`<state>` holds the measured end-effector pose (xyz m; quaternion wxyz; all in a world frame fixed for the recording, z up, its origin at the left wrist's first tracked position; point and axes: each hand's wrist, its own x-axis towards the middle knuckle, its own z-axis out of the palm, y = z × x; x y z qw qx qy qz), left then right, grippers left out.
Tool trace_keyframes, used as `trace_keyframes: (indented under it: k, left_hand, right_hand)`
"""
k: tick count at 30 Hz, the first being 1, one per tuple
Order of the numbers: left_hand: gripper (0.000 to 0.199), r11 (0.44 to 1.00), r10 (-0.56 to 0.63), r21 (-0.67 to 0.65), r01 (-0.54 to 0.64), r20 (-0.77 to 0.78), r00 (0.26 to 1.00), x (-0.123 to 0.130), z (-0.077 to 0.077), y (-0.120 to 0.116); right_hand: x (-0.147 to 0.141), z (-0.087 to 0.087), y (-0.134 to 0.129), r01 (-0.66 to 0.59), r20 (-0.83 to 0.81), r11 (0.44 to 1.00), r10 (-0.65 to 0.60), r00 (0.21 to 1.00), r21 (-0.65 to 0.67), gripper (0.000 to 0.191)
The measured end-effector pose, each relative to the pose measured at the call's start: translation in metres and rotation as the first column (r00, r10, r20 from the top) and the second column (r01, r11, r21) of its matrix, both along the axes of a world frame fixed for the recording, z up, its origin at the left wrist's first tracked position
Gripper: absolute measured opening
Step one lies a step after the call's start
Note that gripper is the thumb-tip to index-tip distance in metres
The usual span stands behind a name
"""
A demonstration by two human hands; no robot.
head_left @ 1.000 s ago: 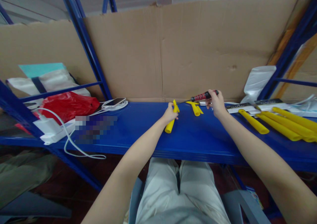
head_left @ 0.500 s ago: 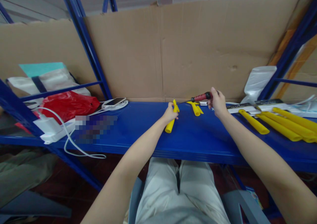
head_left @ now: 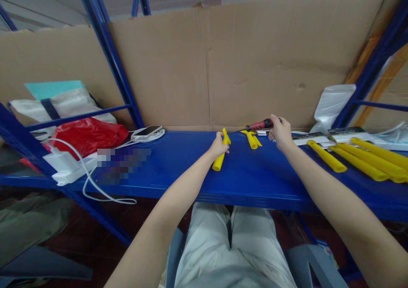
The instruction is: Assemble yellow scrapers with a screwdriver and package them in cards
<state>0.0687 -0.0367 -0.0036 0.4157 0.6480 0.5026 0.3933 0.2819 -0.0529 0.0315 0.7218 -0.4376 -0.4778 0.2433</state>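
Near the middle of the blue shelf table (head_left: 178, 160), my left hand (head_left: 218, 145) is closed around a yellow tool (head_left: 218, 162), its handle slanting toward me. My right hand (head_left: 280, 131) grips the rear end of a red and black screwdriver (head_left: 259, 125). The screwdriver's thin shaft points left, with its tip at the head of the held yellow tool. Another yellow piece (head_left: 251, 140) lies on the table between my hands, below the screwdriver.
Several yellow-handled tools (head_left: 366, 160) lie at the right by a clear plastic bag (head_left: 333, 103). On the left are a phone (head_left: 149, 131) on coiled white cable, a red bag (head_left: 89, 135) and a power strip (head_left: 72, 173). Cardboard (head_left: 255, 67) stands behind.
My right hand and the screwdriver's handle have shifted very slightly downward. My left hand and the yellow tool stay in place.
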Motion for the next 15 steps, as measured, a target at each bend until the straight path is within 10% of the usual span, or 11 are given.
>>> trace_keyframes:
  k: [15]
  left_hand:
    - [0.047,1.000,-0.008,0.002,0.008,-0.002,1.000,-0.0005,-0.0007,0.0007]
  right_hand:
    - [-0.0043,0.0054,-0.0052,0.010,0.015,0.999,-0.009,1.000,-0.051,0.032]
